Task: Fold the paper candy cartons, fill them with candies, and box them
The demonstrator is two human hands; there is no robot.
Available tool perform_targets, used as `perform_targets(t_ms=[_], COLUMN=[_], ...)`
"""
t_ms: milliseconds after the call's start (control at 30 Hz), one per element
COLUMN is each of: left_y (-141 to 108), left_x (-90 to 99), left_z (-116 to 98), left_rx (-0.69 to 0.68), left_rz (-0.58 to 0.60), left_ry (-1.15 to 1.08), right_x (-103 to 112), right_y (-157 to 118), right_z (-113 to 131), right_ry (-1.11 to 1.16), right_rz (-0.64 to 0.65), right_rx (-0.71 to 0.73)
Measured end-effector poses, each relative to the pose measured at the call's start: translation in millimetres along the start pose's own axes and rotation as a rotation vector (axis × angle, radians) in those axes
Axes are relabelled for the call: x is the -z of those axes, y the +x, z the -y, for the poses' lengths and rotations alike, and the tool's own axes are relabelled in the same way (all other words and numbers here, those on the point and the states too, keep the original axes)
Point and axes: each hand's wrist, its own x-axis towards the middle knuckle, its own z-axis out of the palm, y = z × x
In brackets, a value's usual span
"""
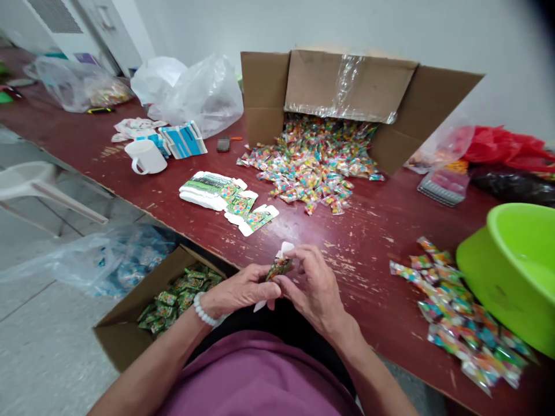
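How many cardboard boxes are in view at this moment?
2. One large cardboard box lies on its side on the table, candy packets spilling out. Another open box sits on the floor left of the person's hands, holding green cartons. Others may be hidden.

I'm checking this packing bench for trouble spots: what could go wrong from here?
The candy packets by the green basin lie at the table's near edge and could slide off. The small carton, pinched between left hand and right hand over the lap, might slip and drop.
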Motion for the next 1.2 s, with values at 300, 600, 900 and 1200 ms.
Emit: perform_targets(t_ms=[300,600,900,1200], left_y=[2.0,0.8,8.7,11.5], left_x=[-10.5,-16.3,-29.7,-28.6], left_z=[11.7,8.5,11.4,13.5], left_rx=[0.068,0.167,0.081,-0.01], left_rz=[0.04,0.056,-0.328,-0.506], left_ry=[-0.173,-0.275,-0.29,-0.077], right_x=[9.1,22.9,-10.6,-12.8], right_y=[1.5,5.1,-6.7,-0.4], right_z=[-2.0,-10.3,-24.6,-19.8], right_ry=[0.154,0.628,0.552,0.645], right_rz=[0.131,0.469,0.098,0.01], right_rx=[-0.097,-0.314,-0.468,-0.499])
